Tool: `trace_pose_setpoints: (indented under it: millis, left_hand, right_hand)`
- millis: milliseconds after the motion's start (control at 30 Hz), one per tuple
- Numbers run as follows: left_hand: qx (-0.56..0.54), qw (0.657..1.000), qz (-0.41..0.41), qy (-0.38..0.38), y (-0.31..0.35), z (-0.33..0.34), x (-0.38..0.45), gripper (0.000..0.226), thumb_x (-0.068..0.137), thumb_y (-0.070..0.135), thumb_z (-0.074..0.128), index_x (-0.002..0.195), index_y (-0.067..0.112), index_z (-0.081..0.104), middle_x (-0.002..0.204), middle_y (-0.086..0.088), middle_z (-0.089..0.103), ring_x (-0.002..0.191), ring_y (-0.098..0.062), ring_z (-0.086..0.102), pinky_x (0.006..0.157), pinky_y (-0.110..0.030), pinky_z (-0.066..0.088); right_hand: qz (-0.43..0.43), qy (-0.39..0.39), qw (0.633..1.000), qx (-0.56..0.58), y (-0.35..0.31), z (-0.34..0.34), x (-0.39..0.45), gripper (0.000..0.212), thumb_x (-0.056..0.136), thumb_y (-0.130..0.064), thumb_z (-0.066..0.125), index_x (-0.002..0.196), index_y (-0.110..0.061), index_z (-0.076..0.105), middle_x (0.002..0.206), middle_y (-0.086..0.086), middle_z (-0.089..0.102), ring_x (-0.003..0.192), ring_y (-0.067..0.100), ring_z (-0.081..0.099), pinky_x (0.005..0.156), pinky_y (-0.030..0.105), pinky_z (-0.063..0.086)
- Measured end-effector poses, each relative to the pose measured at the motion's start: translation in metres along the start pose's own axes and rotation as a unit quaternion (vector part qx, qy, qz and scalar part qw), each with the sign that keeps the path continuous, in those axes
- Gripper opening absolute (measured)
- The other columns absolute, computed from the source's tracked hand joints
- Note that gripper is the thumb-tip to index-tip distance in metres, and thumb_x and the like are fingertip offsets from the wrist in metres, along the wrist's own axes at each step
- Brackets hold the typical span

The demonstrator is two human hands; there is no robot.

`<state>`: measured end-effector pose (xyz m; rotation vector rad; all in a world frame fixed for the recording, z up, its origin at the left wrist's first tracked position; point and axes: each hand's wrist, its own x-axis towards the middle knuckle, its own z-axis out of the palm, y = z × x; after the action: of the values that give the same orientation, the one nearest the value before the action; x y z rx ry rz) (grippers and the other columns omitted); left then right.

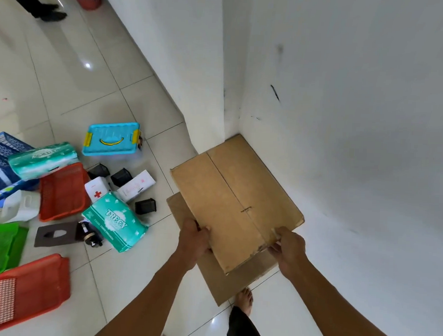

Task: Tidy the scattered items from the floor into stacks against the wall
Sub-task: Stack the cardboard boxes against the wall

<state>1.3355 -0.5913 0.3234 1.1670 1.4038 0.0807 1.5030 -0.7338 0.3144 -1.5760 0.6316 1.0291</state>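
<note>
I have the flattened cardboard box (235, 204) by its near edge, my left hand (194, 239) curled over the left part, my right hand (286, 249) pinching the right part. Its far corner meets the wall corner (232, 132), its long axis running from me toward that corner. A second cardboard sheet (225, 282) lies under it on the floor (139, 278). Left of the box, bare tiles, then the teal tissue pack (115, 221).
</note>
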Motion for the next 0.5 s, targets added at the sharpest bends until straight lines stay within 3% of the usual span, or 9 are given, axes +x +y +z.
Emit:
trace_pose_setpoints:
  millis: [167, 300, 367, 500]
  left_hand:
    - [-0.008, 1.000, -0.001, -0.006, 0.001, -0.002, 0.002, 0.026, 0.097, 0.011, 0.053, 0.121, 0.004, 0.043, 0.119, -0.015, 0.055, 0.106, -0.035, 0.060, 0.049, -0.031, 0.056]
    - [-0.024, 1.000, -0.003, -0.008, 0.004, -0.007, -0.004, 0.016, 0.096, 0.009, 0.056, 0.109, 0.005, 0.046, 0.112, -0.014, 0.057, 0.100, -0.031, 0.062, 0.057, -0.035, 0.058]
    - [-0.019, 1.000, -0.008, -0.002, 0.003, -0.013, -0.007, 0.012, 0.096, 0.013, 0.058, 0.102, 0.008, 0.048, 0.107, -0.015, 0.058, 0.096, -0.030, 0.061, 0.072, -0.042, 0.057]
    - [-0.047, 0.999, -0.017, 0.005, -0.004, -0.031, -0.020, 0.025, 0.095, 0.017, 0.060, 0.117, 0.009, 0.051, 0.092, -0.011, 0.059, 0.084, -0.025, 0.057, 0.068, -0.034, 0.051]
  right_hand:
    - [-0.006, -0.026, 0.998, -0.061, -0.003, -0.005, 0.002, 0.034, 0.093, -0.010, 0.056, 0.127, -0.006, 0.050, 0.123, 0.017, 0.055, 0.111, 0.035, 0.060, 0.087, 0.046, 0.055]
    - [-0.012, -0.042, 0.992, -0.119, -0.005, -0.010, -0.002, 0.032, 0.096, -0.015, 0.054, 0.127, -0.006, 0.050, 0.121, 0.018, 0.058, 0.108, 0.037, 0.061, 0.089, 0.045, 0.054]
    - [-0.009, -0.051, 0.986, -0.161, -0.004, -0.012, -0.008, 0.025, 0.097, -0.019, 0.056, 0.118, -0.007, 0.053, 0.117, 0.021, 0.061, 0.107, 0.039, 0.062, 0.088, 0.044, 0.052]
    - [0.019, -0.081, 0.964, -0.253, 0.005, -0.009, -0.033, 0.018, 0.093, -0.025, 0.062, 0.099, -0.009, 0.058, 0.109, 0.020, 0.065, 0.104, 0.037, 0.063, 0.086, 0.044, 0.052]
